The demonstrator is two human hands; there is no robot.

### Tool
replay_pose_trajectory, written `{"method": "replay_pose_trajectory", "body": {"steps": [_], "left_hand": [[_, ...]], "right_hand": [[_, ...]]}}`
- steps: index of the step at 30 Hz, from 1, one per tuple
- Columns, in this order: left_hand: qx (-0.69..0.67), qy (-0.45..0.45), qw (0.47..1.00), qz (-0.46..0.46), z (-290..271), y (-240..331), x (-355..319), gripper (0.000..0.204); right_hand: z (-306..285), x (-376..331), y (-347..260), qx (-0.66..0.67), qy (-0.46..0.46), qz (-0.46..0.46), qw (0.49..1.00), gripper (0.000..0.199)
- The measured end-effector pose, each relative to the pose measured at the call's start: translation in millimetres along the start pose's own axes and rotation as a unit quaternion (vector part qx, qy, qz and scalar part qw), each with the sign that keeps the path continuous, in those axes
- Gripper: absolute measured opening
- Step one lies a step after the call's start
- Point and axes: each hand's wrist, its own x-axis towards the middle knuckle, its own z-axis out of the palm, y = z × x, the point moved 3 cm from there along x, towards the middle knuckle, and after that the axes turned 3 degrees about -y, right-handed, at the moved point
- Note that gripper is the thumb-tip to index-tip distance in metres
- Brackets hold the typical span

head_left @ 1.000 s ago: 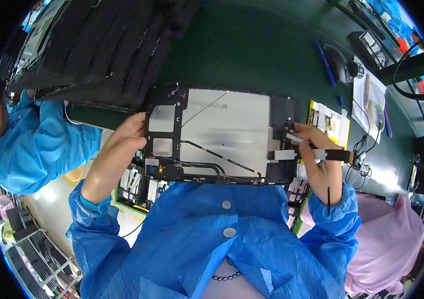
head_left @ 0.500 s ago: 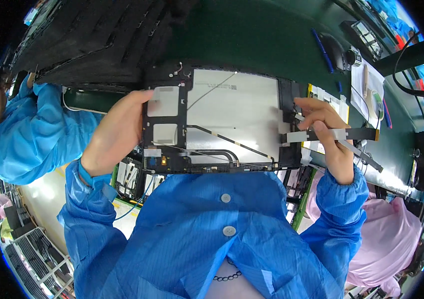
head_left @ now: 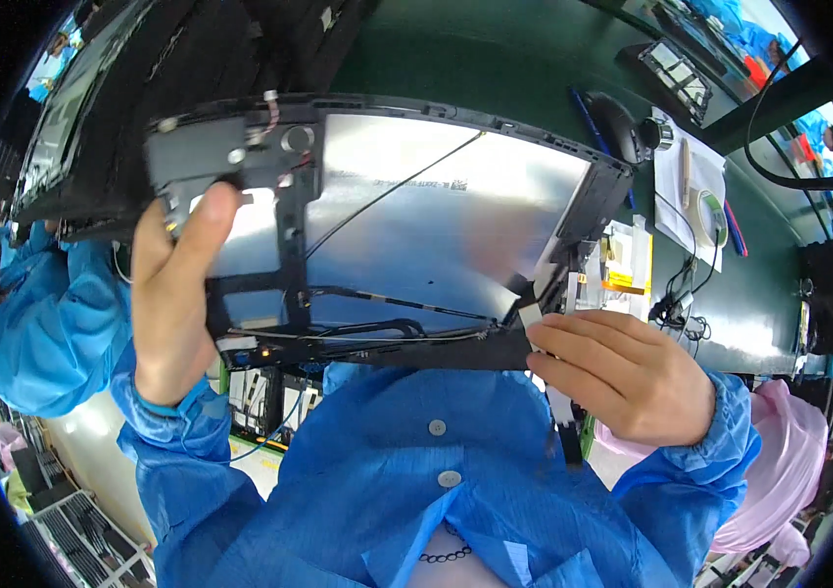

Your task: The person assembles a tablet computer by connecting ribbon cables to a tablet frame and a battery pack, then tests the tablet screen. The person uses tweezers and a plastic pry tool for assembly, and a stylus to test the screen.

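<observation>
A tablet screen assembly (head_left: 416, 216) with a black frame and a shiny silver back plate is held up in front of my chest, tilted down to the right. Thin black wires run across the plate. My left hand (head_left: 176, 294) grips its left side, thumb on top and the other fingers mostly behind. At the lower right corner, my right hand (head_left: 622, 377) has its fingers closed over a flat ribbon cable (head_left: 560, 407) with white and black parts. The cable's end hangs below the fingers. The thumb of this hand is hidden.
Black stacked trays (head_left: 191, 59) rise at the far left. On the green table (head_left: 436, 59) are a computer mouse (head_left: 620, 127), a tape roll (head_left: 708, 220) on white paper, a yellow-edged battery pack (head_left: 625, 260) and loose cables (head_left: 676, 309). A person in a blue sleeve (head_left: 54, 323) sits at left.
The assembly has come nearer and tilted, its left end swinging up. My left thumb now lies over its front. My right hand has moved down to the lower corner, and the ribbon cable now hangs downward.
</observation>
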Motion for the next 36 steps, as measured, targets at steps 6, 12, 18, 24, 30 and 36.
{"method": "replay_pose_trajectory", "body": {"steps": [6,12,18,24,30,36], "left_hand": [[0.076,0.094,0.944,0.308,-47,-9,-19,0.043],[0.18,-0.389,0.673,0.603,26,59,-13,0.027],[0.329,-0.327,0.649,0.603,28,6,-20,0.037],[0.577,-0.348,0.608,0.42,-1,-36,-3,0.052],[0.694,-0.34,0.515,0.372,15,-39,1,0.063],[0.733,-0.298,0.532,0.302,29,-24,0,0.059]], "right_hand": [[0,-1,42,0.239,0.021,0.195,0.951,0.029],[46,-29,83,0.932,0.155,0.125,0.303,0.053],[42,-27,77,0.695,0.293,0.494,0.432,0.032],[75,-23,70,0.438,0.153,0.455,0.76,0.02],[78,-14,51,0.223,0.257,0.463,0.818,0.013],[91,-13,51,0.162,0.279,0.506,0.8,0.012]]}}
